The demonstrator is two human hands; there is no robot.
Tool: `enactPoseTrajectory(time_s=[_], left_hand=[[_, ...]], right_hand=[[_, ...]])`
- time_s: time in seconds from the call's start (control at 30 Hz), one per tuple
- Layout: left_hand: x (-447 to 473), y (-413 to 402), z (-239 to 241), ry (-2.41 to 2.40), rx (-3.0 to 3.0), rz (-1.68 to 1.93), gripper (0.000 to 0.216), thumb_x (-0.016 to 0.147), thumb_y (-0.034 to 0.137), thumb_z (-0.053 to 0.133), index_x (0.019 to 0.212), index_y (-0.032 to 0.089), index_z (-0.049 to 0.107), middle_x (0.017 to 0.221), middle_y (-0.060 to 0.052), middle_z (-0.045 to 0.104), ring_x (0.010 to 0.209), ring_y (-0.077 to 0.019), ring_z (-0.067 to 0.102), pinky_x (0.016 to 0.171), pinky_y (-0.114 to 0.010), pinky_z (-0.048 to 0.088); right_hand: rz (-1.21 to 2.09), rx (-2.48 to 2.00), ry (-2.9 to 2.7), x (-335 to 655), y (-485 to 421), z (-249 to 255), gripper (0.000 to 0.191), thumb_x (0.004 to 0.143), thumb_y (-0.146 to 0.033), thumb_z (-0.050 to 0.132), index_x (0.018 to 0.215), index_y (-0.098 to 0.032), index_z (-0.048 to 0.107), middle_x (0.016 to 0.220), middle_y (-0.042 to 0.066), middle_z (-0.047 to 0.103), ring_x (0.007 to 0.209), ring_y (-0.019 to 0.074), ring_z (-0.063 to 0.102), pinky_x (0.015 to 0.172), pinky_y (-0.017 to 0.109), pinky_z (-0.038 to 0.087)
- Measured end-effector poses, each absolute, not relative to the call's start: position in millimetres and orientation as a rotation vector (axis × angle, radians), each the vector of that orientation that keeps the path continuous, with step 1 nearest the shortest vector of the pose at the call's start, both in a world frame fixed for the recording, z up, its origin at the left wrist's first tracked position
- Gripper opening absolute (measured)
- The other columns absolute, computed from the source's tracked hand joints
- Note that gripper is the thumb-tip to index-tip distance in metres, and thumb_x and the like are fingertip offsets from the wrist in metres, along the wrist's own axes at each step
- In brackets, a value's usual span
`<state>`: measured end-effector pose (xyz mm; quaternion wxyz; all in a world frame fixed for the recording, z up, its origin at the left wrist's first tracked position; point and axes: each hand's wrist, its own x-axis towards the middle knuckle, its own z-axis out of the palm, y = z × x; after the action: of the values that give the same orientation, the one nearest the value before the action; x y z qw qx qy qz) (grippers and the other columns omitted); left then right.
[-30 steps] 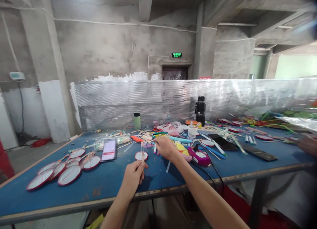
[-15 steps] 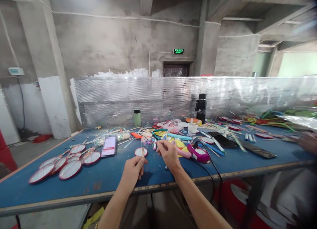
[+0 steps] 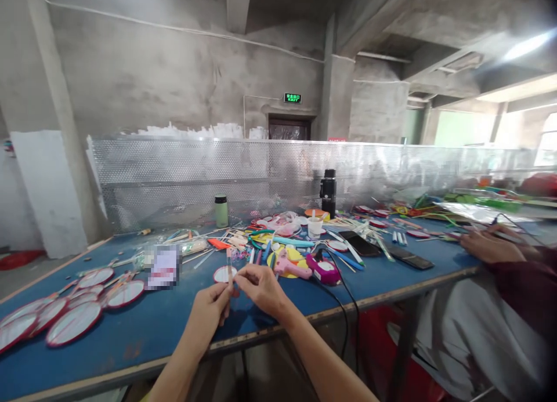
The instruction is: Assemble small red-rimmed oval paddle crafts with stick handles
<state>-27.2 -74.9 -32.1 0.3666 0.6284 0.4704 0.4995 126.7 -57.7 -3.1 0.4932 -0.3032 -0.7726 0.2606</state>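
Note:
My left hand (image 3: 209, 310) is closed around the lower end of a flat wooden stick (image 3: 229, 260) and holds it upright above the table's front edge. Close against its right side, my right hand (image 3: 261, 287) has thumb and fingers pinched together by the stick; anything between those fingertips is too small to make out. Behind the stick, partly covered, lies a round white disc with a red rim (image 3: 221, 274). A pink glue gun (image 3: 290, 265) rests on a yellow piece to the right, beside a purple corded device (image 3: 323, 270).
Red-rimmed round paddles (image 3: 73, 323) overlap at left near a blurred pale card (image 3: 163, 267). Sticks, pens and a white cup (image 3: 314, 228) crowd the middle. A green bottle (image 3: 221, 212) and black flask (image 3: 328, 194) stand behind. A co-worker's hands (image 3: 494, 243) are at right.
My right hand has moved in from beside the stick to right up against it, still pinched. The whole view has turned right, bringing more of the co-worker into sight.

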Motion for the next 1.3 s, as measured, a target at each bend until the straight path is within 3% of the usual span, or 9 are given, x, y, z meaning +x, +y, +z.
enactPoseTrajectory(time_s=[0.17, 0.4, 0.83, 1.2, 1.3], left_hand=[[-25, -76, -30, 1.193, 1.616, 1.279, 0.046, 0.077, 0.059, 0.053, 0.07, 0.015, 0.064, 0.042, 0.004, 0.047, 0.035, -0.0091, 0.039, 0.04, -0.02, 0.028], [-21, -78, -28, 1.184, 1.673, 1.259, 0.042, 0.079, 0.053, 0.05, 0.068, 0.014, 0.062, 0.042, 0.003, 0.047, 0.035, -0.009, 0.038, 0.04, -0.021, 0.027], [-23, -72, -33, 1.141, 1.659, 1.326, 0.035, 0.08, 0.047, 0.055, 0.077, 0.013, 0.061, 0.05, 0.004, 0.051, 0.036, -0.0073, 0.04, 0.039, -0.02, 0.029], [-23, -73, -32, 1.163, 1.704, 1.285, 0.032, 0.079, 0.045, 0.053, 0.066, 0.015, 0.055, 0.051, 0.003, 0.053, 0.037, -0.0072, 0.041, 0.041, -0.02, 0.029], [-24, -77, -30, 1.193, 1.701, 1.268, 0.033, 0.078, 0.045, 0.053, 0.064, 0.016, 0.054, 0.05, 0.003, 0.052, 0.038, -0.0078, 0.041, 0.042, -0.02, 0.03]], right_hand=[[0.746, -0.711, -1.878, 125, -54, -6, 0.016, 0.084, -0.021, 0.055, 0.073, -0.016, 0.066, 0.064, -0.001, 0.064, 0.057, 0.0097, 0.056, 0.053, 0.018, 0.041], [0.847, -0.701, -1.877, 125, -49, -8, 0.016, 0.083, -0.023, 0.057, 0.071, -0.016, 0.062, 0.058, -0.003, 0.059, 0.047, 0.0076, 0.049, 0.044, 0.018, 0.037], [0.74, -0.806, -1.857, 127, -44, -9, 0.022, 0.083, -0.028, 0.056, 0.064, -0.017, 0.055, 0.049, -0.006, 0.048, 0.041, 0.0073, 0.045, 0.039, 0.017, 0.033], [0.787, -0.788, -1.879, 127, -47, -10, 0.023, 0.085, -0.03, 0.055, 0.066, -0.016, 0.057, 0.057, -0.003, 0.057, 0.042, 0.0079, 0.048, 0.04, 0.018, 0.034], [0.648, -0.794, -1.923, 127, -55, -8, 0.024, 0.087, -0.028, 0.054, 0.066, -0.016, 0.06, 0.057, -0.003, 0.057, 0.048, 0.0078, 0.048, 0.047, 0.018, 0.034]])
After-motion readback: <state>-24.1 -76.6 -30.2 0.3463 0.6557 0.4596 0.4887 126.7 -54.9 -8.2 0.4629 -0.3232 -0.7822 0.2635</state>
